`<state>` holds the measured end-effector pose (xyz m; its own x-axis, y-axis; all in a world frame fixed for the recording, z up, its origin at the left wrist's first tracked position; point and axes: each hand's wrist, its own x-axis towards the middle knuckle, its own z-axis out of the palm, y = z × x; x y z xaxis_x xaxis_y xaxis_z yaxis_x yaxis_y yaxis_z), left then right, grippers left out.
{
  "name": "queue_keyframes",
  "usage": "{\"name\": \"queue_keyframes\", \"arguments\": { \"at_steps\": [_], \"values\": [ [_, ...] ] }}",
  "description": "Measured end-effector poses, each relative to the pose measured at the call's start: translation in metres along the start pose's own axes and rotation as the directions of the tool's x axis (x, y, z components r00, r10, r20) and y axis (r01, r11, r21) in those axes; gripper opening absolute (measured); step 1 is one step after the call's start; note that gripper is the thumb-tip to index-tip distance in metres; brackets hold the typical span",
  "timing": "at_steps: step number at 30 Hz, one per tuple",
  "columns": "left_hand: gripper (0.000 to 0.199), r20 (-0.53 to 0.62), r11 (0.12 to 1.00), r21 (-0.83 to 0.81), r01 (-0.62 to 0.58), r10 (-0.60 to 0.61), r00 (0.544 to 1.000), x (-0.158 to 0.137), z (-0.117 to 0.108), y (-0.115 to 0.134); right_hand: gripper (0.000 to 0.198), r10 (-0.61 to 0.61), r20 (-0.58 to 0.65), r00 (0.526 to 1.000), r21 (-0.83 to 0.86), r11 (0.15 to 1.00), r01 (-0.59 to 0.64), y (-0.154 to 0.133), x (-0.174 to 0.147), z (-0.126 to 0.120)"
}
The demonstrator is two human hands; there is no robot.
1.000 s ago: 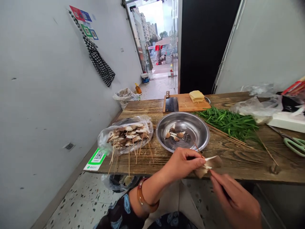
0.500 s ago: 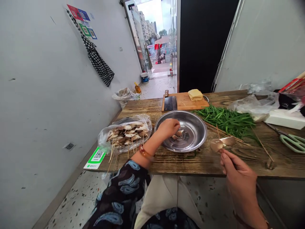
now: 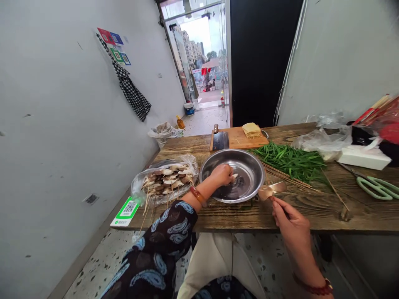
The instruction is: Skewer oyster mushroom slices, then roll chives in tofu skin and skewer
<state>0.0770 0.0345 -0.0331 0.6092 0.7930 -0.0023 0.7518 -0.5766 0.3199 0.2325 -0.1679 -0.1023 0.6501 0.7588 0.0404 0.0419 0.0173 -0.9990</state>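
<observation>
My left hand [image 3: 222, 175] reaches down into a steel bowl [image 3: 249, 198], its fingers closed on a mushroom piece [image 3: 234, 177]. Little else shows in the bowl, though the hand hides part of its bottom. Just off the bowl's right rim, my right hand [image 3: 288, 220] grips a skewer threaded with brown-capped mushroom pieces [image 3: 278, 187], pinched close below them. Left of the bowl lies a clear plastic bag holding several finished mushroom skewers [image 3: 168, 179], their sticks pointing toward me.
Behind the bowl, a cutting board [image 3: 238, 143] carries a cleaver [image 3: 220, 140] and stacked tofu sheets [image 3: 251, 130]. Green leaves [image 3: 289, 160] and bare bamboo sticks [image 3: 289, 178] lie to the right. Farther right are scissors [image 3: 377, 187], a white box [image 3: 363, 158] and plastic bags [image 3: 326, 140].
My left hand has dipped lower into the bowl and closed on a mushroom piece. My right hand has brought its mushroom skewer leftward, near the bowl's rim. The view has shifted slightly.
</observation>
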Motion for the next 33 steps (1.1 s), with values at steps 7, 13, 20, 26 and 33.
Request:
{"name": "queue_keyframes", "arguments": {
  "at_steps": [7,13,20,26,33],
  "values": [
    [0.014,-0.089,0.943,-0.324,-0.081,0.055,0.995,-0.014,-0.02,0.018,0.034,-0.25,0.015,0.968,-0.12,0.961,0.25,-0.023,-0.011,-0.007],
    [0.033,-0.021,0.289,-0.957,-0.013,-0.025,0.999,-0.066,-0.039,0.035,0.021,-0.491,0.202,0.848,-0.204,0.825,0.527,-0.043,-0.031,-0.008],
    [0.03,0.005,0.088,-0.996,0.012,-0.087,0.996,-0.103,-0.041,0.041,0.022,-0.578,0.313,0.753,-0.202,0.734,0.648,-0.053,-0.047,-0.002],
    [0.027,-0.034,0.128,-0.992,-0.021,-0.101,0.994,-0.112,-0.046,0.037,0.023,-0.569,0.38,0.73,-0.208,0.716,0.666,-0.053,-0.051,0.002],
    [0.03,-0.065,0.266,-0.963,-0.043,-0.076,0.995,-0.118,-0.048,0.028,0.024,-0.56,0.442,0.7,-0.189,0.705,0.684,-0.053,-0.05,0.005]
  ]
}}
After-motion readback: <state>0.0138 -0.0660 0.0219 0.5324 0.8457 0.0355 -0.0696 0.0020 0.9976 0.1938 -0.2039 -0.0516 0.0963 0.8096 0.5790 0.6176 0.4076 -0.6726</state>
